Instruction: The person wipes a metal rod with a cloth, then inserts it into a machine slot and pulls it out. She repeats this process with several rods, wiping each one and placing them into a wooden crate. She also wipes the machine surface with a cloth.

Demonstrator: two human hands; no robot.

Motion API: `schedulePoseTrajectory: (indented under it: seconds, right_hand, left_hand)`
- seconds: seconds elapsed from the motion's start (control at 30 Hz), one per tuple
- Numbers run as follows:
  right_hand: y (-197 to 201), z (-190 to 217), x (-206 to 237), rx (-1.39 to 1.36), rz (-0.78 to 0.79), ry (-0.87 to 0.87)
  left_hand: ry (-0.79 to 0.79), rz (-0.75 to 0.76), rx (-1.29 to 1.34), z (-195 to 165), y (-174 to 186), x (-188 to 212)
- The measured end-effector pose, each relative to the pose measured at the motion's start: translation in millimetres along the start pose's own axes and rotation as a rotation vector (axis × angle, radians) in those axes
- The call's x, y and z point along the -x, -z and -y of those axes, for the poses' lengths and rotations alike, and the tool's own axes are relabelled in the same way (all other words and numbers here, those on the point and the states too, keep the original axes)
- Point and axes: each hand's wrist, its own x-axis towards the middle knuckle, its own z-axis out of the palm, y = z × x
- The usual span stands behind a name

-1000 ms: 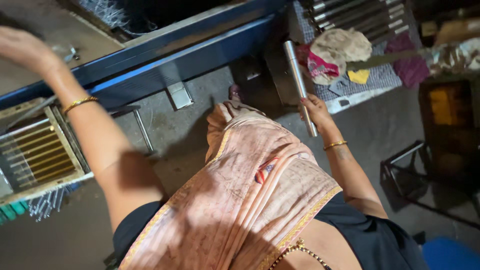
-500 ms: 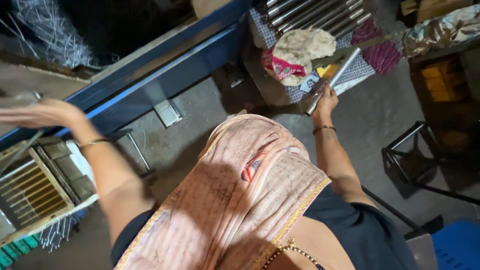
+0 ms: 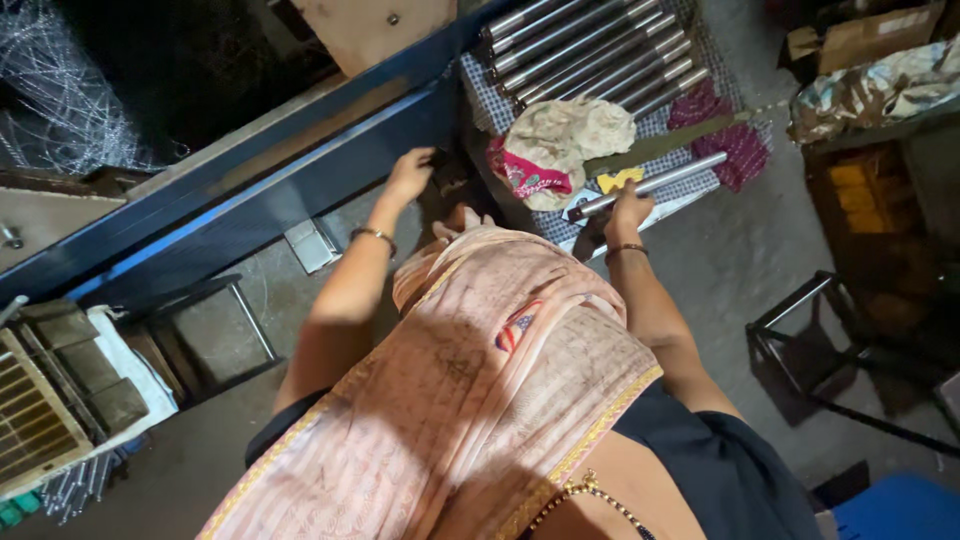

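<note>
My right hand (image 3: 627, 208) grips a long steel rod (image 3: 655, 183) and holds it flat over the near edge of a checked cloth (image 3: 480, 100). Several more steel rods (image 3: 590, 50) lie side by side on that cloth. My left hand (image 3: 410, 175) rests against the blue metal beam (image 3: 250, 200) of a machine frame, fingers bent on its edge, with nothing held in it. A peach striped drape (image 3: 480, 380) covers my front below both arms.
Crumpled rags (image 3: 560, 140), a yellow scrap (image 3: 620, 180) and a flat green bar (image 3: 660, 145) lie on the cloth. A black metal stool frame (image 3: 830, 370) stands at right, a slatted wooden frame (image 3: 40, 420) at left, tangled wire (image 3: 60, 90) at top left.
My right hand has carried the rod from upright to flat at the cloth's edge. My left hand has come in from the far left onto the blue beam. The view has shifted right.
</note>
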Motion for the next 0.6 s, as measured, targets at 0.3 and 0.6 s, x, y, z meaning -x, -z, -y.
schedulePoseTrajectory:
  seconds: [0.3, 0.6]
  right_hand:
    - [20.2, 7.0, -50.4, 0.422, 0.337, 0.107]
    - [-24.7, 15.9, -64.4, 0.982, 0.660, 1.102]
  left_hand:
    - [0.187, 0.156, 0.503, -82.2, -89.9, -77.9]
    - [0.423, -0.110, 0.668, -89.0, -152.1, -133.2]
